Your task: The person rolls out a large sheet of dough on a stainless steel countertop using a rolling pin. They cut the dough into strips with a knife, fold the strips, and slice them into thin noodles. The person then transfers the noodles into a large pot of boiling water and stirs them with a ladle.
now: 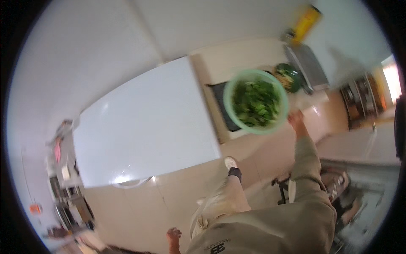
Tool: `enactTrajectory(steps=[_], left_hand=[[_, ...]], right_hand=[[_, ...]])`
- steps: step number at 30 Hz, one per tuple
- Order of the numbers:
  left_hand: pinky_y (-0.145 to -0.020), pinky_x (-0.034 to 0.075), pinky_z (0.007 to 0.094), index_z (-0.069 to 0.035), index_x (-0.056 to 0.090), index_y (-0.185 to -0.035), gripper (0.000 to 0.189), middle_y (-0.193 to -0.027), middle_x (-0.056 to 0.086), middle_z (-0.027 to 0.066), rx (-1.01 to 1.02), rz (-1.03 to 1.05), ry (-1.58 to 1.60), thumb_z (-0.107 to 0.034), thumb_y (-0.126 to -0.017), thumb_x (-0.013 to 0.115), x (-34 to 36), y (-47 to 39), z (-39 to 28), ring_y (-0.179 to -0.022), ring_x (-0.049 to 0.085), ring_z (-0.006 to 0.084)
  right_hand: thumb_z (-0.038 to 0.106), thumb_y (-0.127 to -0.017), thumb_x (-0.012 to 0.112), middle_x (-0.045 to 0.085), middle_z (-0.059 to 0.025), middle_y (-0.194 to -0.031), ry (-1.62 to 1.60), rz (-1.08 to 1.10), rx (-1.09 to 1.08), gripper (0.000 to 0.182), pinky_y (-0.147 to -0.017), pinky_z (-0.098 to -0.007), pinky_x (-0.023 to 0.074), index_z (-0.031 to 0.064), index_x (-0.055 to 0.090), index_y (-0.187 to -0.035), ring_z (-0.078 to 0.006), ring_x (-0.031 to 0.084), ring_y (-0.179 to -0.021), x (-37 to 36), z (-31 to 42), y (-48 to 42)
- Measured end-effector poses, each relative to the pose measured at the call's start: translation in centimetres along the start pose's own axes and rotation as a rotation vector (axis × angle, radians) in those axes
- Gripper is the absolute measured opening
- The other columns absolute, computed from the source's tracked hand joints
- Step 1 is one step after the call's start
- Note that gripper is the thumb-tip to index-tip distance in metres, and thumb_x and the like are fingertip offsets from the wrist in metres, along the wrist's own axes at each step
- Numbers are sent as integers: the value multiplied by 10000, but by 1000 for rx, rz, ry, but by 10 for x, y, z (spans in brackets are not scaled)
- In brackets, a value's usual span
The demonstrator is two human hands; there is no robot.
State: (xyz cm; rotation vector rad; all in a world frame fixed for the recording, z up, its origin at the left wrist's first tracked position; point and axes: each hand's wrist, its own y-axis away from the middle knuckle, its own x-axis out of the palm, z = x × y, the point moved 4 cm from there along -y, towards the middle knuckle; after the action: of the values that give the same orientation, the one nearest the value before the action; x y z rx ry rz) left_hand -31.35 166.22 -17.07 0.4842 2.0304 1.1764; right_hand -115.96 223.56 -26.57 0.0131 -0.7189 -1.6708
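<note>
A pale green plastic basin (282, 122) full of leafy greens (258, 101) is ahead of me, right of centre. My right hand (296, 118) is at the basin's right rim, the arm stretched forward. Blur hides whether its fingers grip the rim or only rest beside it. The basin overlaps a dark flat object (223, 101) on a cream ledge (219, 71), and I cannot tell if it rests there. Low by my side hangs my left hand (174, 235), fingers loosely curled, with no object visible in it.
A white chest freezer (142, 127) with a front handle fills the left. Behind the basin are a green dish (288, 77) of food, a grey metal container (306, 66) and a yellow box (306, 25). A cluttered shelf (68, 190) stands far left; a steel counter (358, 146) is right.
</note>
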Motion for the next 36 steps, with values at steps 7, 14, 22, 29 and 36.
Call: enactTrajectory(steps=[7,14,22,29,36], left_hand=[[-734,571,369,19,689,-1195,322,-994,742,165,152,-240,2,-125,-908,663,-89,-48,77,-847,720,245],[-842,557,456,11,705,-1196,366,-1028,736,213,91,-226,56,-233,-924,675,-168,-200,209,-933,705,349],[-818,560,435,3,694,-1119,230,-1028,719,231,552,-352,327,-136,-961,604,-450,-297,-103,-926,699,419],[-844,559,390,12,660,-1193,254,-1089,715,202,773,-279,136,-113,-978,605,-659,-405,-272,-928,717,313],[-941,522,489,-22,663,-1183,301,-1163,671,220,852,-339,-305,-85,-888,667,-893,-513,-424,-1079,637,417]], right_hand=[[366,-1034,543,643,-186,-1198,1048,242,313,392,-925,-476,528,55,607,-1263,-347,631,-1064,91,-154,219],[297,-1008,562,676,-268,-1190,2158,1444,28,387,-932,-495,506,-5,657,-1231,-423,643,-1086,396,-348,461],[156,-966,629,745,-104,-857,1297,1372,-296,227,-725,-324,547,-12,711,-1095,-164,691,-768,892,-603,735],[219,-914,693,686,-211,-1151,1315,1218,-720,370,-950,-470,514,0,639,-1208,-397,641,-1120,1176,-860,823],[197,-879,728,576,-206,-1288,1758,892,-589,617,-977,-495,512,3,482,-1410,-432,585,-1199,1277,-951,835]])
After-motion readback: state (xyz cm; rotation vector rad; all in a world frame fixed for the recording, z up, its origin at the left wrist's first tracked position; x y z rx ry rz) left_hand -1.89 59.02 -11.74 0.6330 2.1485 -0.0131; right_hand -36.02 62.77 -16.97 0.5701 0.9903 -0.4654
